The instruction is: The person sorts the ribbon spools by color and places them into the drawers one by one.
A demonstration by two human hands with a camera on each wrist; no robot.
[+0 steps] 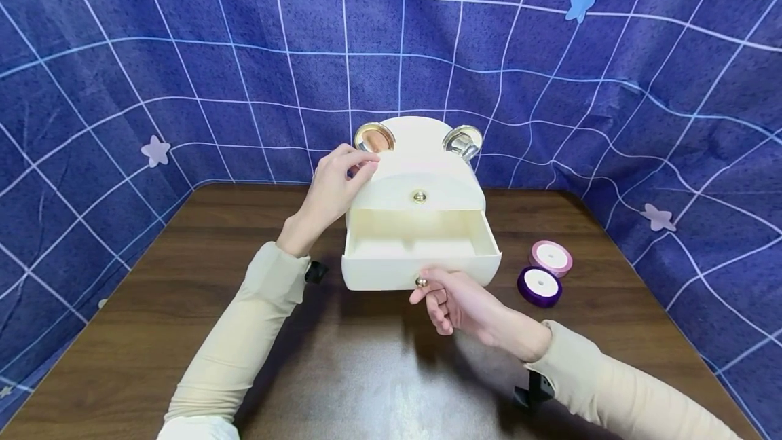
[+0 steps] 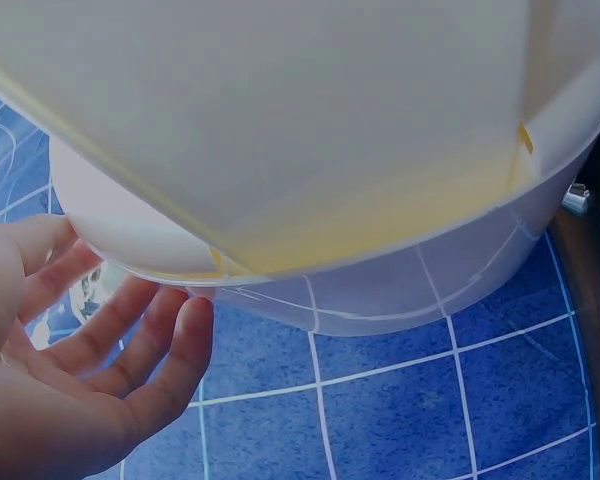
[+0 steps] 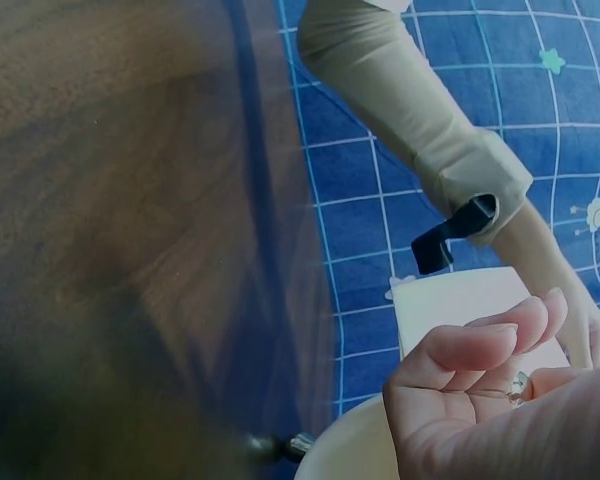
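Observation:
A white drawer box (image 1: 415, 161) with a rounded back and two shiny gold ear-like discs stands on the table. Its lower drawer (image 1: 360, 273) is pulled out, and the inside looks bare. My right hand (image 1: 467, 307) pinches the small gold knob (image 1: 421, 282) on that drawer's front between thumb and forefinger, the other fingers curled below. At the upper left of the box, my left hand (image 1: 336, 178) touches its edge beside the left disc (image 1: 375, 138), fingers loosely bent. In the left wrist view, the fingertips (image 2: 192, 315) lie right along the white rim. A second knob (image 1: 419, 197) marks the upper front.
To the right of the box lie a pink ribbon spool (image 1: 551, 258) and a purple ribbon spool (image 1: 540, 286), close together. Dark brown wood forms the table (image 1: 244, 223). A blue curtain (image 1: 293, 73) with a white grid hangs behind and along both sides.

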